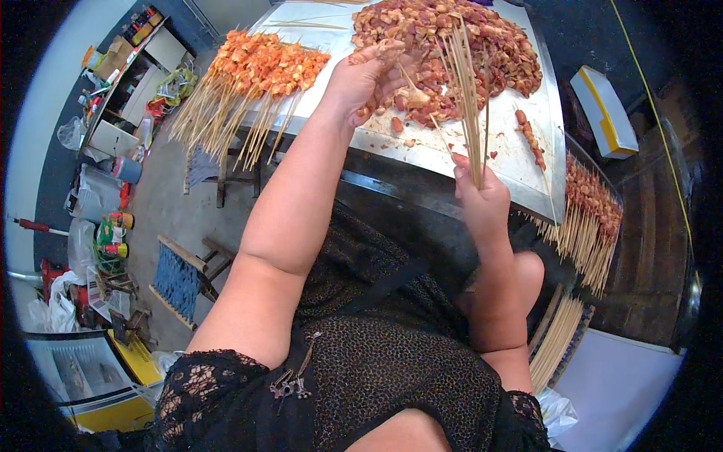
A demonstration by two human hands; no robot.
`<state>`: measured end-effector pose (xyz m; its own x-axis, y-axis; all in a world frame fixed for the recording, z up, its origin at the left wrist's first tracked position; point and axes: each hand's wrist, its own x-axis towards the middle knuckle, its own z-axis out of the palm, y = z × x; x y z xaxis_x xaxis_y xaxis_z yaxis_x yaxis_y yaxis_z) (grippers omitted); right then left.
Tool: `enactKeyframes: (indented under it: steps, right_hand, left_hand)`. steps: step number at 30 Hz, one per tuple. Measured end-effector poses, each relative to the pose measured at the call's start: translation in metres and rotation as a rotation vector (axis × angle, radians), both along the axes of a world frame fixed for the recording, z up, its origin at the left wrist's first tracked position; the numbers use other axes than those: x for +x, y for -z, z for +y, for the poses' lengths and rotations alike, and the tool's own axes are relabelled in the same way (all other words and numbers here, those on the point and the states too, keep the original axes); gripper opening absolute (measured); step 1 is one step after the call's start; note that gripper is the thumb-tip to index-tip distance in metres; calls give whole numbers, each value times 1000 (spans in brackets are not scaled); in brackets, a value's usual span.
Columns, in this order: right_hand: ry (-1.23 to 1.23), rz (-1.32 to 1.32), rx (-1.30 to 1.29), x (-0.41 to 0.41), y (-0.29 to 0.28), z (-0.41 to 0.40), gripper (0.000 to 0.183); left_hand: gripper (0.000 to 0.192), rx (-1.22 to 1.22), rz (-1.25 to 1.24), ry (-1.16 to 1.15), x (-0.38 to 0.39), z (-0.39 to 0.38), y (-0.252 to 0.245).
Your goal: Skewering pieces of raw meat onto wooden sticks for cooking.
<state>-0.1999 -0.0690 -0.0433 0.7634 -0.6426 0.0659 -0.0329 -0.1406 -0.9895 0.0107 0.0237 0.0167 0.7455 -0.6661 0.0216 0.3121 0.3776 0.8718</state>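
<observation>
My left hand (364, 79) is raised over the near side of a heap of raw meat pieces (452, 34) on a white-topped table (344, 121). Its fingers are blurred and smeared with marinade; whether they hold a piece is unclear. In my right hand (483, 195), an upright bundle of bare bamboo skewers (466, 96) is gripped. One skewer (441, 135) leans left from that hand toward a piece of meat (414, 97), apparently threaded on it. A loaded meat skewer (530, 138) lies alone on the table to the right.
Orange-coated meat skewers (265, 65) are piled at the table's left, sticks overhanging the edge. More loaded skewers (593, 209) sit lower right, above bare skewers (559, 339). A blue-webbed folding stool (178, 279) stands on the floor at left, near cluttered shelves (127, 90).
</observation>
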Motion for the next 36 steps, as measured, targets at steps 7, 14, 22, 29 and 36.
enactKeyframes:
  steps: [7,14,22,29,36]
  right_hand:
    - [-10,35,-118,-5,1,-16,21]
    - [-22,48,-17,-5,8,-24,19]
    - [-44,-70,118,4,14,-8,20]
    - [-45,10,72,8,6,2,20]
    - [-85,-57,189,13,6,4,20]
  left_hand:
    - [23,55,-66,33,1,0,0]
    - [24,44,-36,67,-4,1,-4]
    - [26,-130,119,74,-16,-3,3]
    - [29,-222,111,13,-32,-14,3]
    - [38,-22,60,13,-34,-12,0]
